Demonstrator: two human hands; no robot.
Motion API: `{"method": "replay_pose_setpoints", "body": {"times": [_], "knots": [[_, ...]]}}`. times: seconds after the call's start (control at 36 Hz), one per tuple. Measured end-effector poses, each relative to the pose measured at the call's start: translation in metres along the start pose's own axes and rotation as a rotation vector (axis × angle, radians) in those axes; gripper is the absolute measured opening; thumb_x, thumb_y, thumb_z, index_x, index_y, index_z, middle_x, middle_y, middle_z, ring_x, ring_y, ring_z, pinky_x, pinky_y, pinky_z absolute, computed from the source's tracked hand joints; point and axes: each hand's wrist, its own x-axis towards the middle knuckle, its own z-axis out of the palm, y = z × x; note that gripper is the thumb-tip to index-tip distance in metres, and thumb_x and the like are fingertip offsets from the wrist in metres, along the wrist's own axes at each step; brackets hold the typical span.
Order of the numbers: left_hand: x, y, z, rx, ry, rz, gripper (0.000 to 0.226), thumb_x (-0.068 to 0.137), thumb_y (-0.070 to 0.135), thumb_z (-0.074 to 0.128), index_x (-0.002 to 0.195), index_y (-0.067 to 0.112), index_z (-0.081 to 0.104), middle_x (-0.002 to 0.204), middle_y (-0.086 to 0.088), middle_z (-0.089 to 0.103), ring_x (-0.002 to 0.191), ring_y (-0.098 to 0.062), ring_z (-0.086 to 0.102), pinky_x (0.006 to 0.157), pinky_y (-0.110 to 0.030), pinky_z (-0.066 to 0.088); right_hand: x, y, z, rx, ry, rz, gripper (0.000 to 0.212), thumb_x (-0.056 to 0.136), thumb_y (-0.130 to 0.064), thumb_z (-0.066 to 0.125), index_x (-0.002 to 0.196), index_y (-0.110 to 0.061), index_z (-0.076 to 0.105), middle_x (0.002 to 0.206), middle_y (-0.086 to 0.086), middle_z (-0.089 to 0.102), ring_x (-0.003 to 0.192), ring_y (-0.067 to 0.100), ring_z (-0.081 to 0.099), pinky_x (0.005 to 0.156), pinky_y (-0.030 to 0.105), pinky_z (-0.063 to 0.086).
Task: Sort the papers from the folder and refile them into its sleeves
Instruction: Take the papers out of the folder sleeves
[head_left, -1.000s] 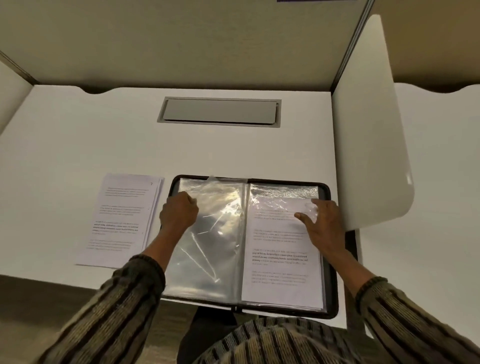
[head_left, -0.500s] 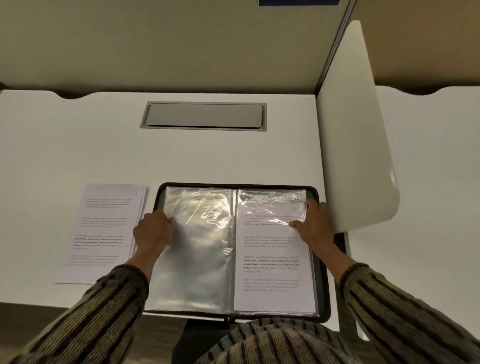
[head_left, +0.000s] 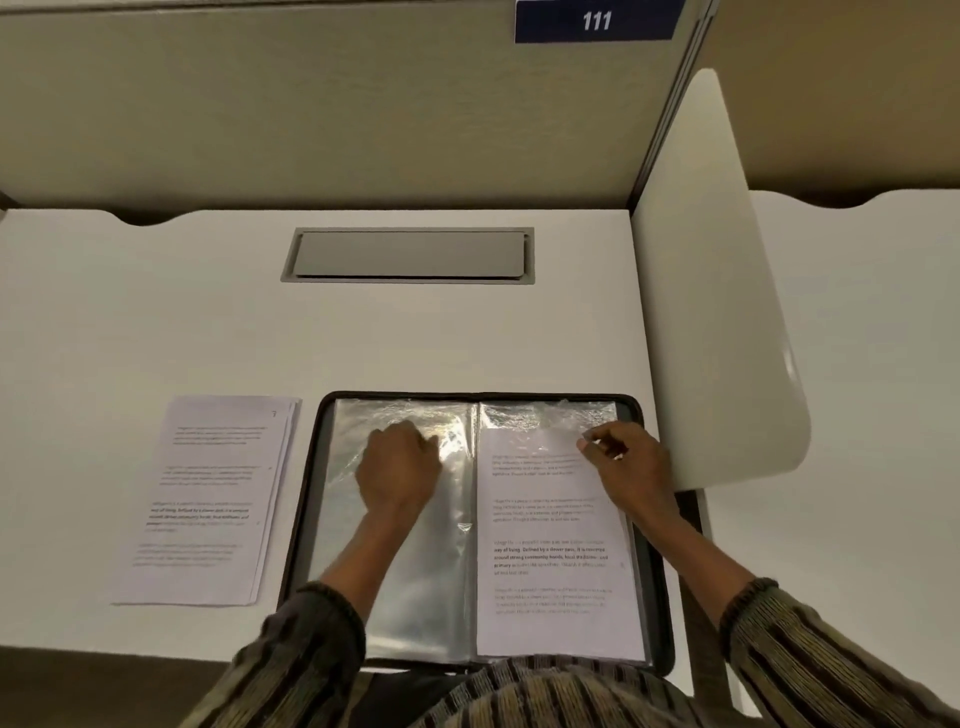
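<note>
A black folder (head_left: 655, 587) lies open near the desk's front edge. Its left page is an empty clear plastic sleeve (head_left: 415, 582). My left hand (head_left: 397, 467) rests on the upper part of that sleeve with its fingers curled, and I see nothing held in it. The right page holds a printed paper (head_left: 550, 561) inside a sleeve. At that paper's top right corner, by the sleeve's opening, my right hand (head_left: 626, 467) pinches the paper between thumb and fingertips. A stack of printed papers (head_left: 208, 499) lies on the desk left of the folder.
A white divider panel (head_left: 717, 312) stands right beside the folder's right edge. A grey cable hatch (head_left: 410, 254) is set into the white desk (head_left: 156, 312) behind the folder. A partition wall rises at the back. My striped sleeves cross the front edge.
The loose sleeve my left hand was turning now lies flat on the left page. That hand went to the left edge, then back toward the middle. My right hand now pinches the paper's top corner.
</note>
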Motion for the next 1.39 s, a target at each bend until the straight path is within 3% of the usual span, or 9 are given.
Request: {"method": "replay_pose_setpoints", "body": {"times": [0.19, 0.31, 0.47, 0.67, 0.83, 0.94, 1.11, 1.25, 1.39], "knots": [[-0.019, 0.08, 0.016, -0.863, -0.441, -0.228, 0.061, 0.098, 0.06, 0.067, 0.086, 0.002, 0.078, 0.073, -0.011, 0.078, 0.065, -0.024, 0.075, 0.072, -0.043, 0.065, -0.015, -0.022, -0.005, 0.009, -0.025, -0.104, 0.016, 0.084, -0.019, 0.087, 0.082, -0.024, 0.073, 0.086, -0.012, 0.07, 0.081, 0.006, 0.067, 0.066, 0.015, 0.052], [-0.019, 0.095, 0.02, -0.919, -0.594, -0.302, 0.057, 0.099, 0.056, 0.068, 0.097, -0.001, 0.076, 0.082, -0.014, 0.08, 0.069, -0.026, 0.076, 0.068, -0.036, 0.063, -0.02, -0.025, -0.008, 0.008, -0.06, -0.125, 0.023, 0.082, -0.021, 0.089, 0.079, -0.027, 0.067, 0.083, -0.01, 0.07, 0.079, 0.008, 0.067, 0.065, 0.018, 0.053], [-0.018, 0.096, 0.024, -0.999, -0.605, -0.366, 0.026, 0.103, 0.02, 0.067, 0.105, -0.006, 0.073, 0.09, -0.021, 0.079, 0.07, -0.026, 0.072, 0.061, -0.032, 0.059, -0.021, -0.021, -0.012, 0.057, -0.138, -0.031, 0.024, 0.08, -0.025, 0.091, 0.083, -0.024, 0.067, 0.086, -0.008, 0.071, 0.081, 0.007, 0.067, 0.067, 0.022, 0.054], [-0.024, 0.092, 0.031, -1.028, -0.449, -0.404, 0.047, 0.092, 0.038, 0.083, 0.091, -0.008, 0.076, 0.078, -0.018, 0.078, 0.062, -0.022, 0.072, 0.058, -0.029, 0.062, 0.003, -0.06, -0.014, 0.183, -0.255, 0.191, 0.058, 0.079, -0.078, 0.07, 0.109, -0.029, 0.067, 0.102, -0.006, 0.076, 0.09, 0.009, 0.074, 0.08, 0.034, 0.062], [-0.029, 0.094, 0.039, -1.106, -0.389, -0.442, 0.067, 0.103, 0.057, 0.06, 0.09, -0.007, 0.076, 0.076, -0.015, 0.078, 0.065, -0.022, 0.073, 0.068, -0.03, 0.065, 0.038, -0.101, -0.004, -0.066, -0.459, 0.229, 0.064, 0.074, -0.064, 0.086, 0.118, -0.023, 0.063, 0.108, 0.0, 0.072, 0.094, 0.021, 0.074, 0.085, 0.045, 0.065], [-0.03, 0.093, 0.042, -1.132, -0.396, -0.484, 0.069, 0.108, 0.056, 0.05, 0.089, -0.005, 0.076, 0.079, -0.016, 0.079, 0.067, -0.023, 0.074, 0.075, -0.034, 0.066, 0.05, -0.131, 0.003, -0.203, -0.571, 0.259, 0.064, 0.081, -0.039, 0.089, 0.126, -0.002, 0.063, 0.118, 0.021, 0.069, 0.096, 0.034, 0.075, 0.083, 0.045, 0.066], [-0.029, 0.09, 0.044, -1.211, -0.396, -0.491, 0.036, 0.105, 0.038, 0.066, 0.103, 0.004, 0.078, 0.08, -0.01, 0.08, 0.078, -0.027, 0.08, 0.079, -0.041, 0.067, 0.065, -0.146, 0.015, -0.47, -0.733, 0.241, 0.047, 0.074, -0.029, 0.092, 0.107, -0.009, 0.066, 0.11, 0.021, 0.073, 0.083, 0.032, 0.078, 0.079, 0.046, 0.066], [-0.027, 0.084, 0.039, -1.305, -0.512, -0.486, 0.032, 0.107, 0.029, 0.063, 0.108, 0.001, 0.078, 0.094, -0.013, 0.082, 0.095, -0.031, 0.08, 0.09, -0.043, 0.064, 0.07, -0.158, 0.011, -0.451, -0.821, 0.273, 0.045, 0.078, -0.029, 0.088, 0.111, -0.011, 0.065, 0.112, 0.019, 0.068, 0.093, 0.036, 0.076, 0.086, 0.048, 0.064], [-0.026, 0.082, 0.041, -1.286, -0.517, -0.429, 0.044, 0.101, 0.043, 0.07, 0.102, 0.0, 0.08, 0.095, -0.012, 0.082, 0.096, -0.029, 0.08, 0.092, -0.043, 0.064, 0.079, -0.154, 0.013, -0.531, -0.765, 0.197, 0.045, 0.081, -0.003, 0.082, 0.123, -0.003, 0.066, 0.109, 0.02, 0.071, 0.081, 0.033, 0.079, 0.08, 0.047, 0.066]]}}
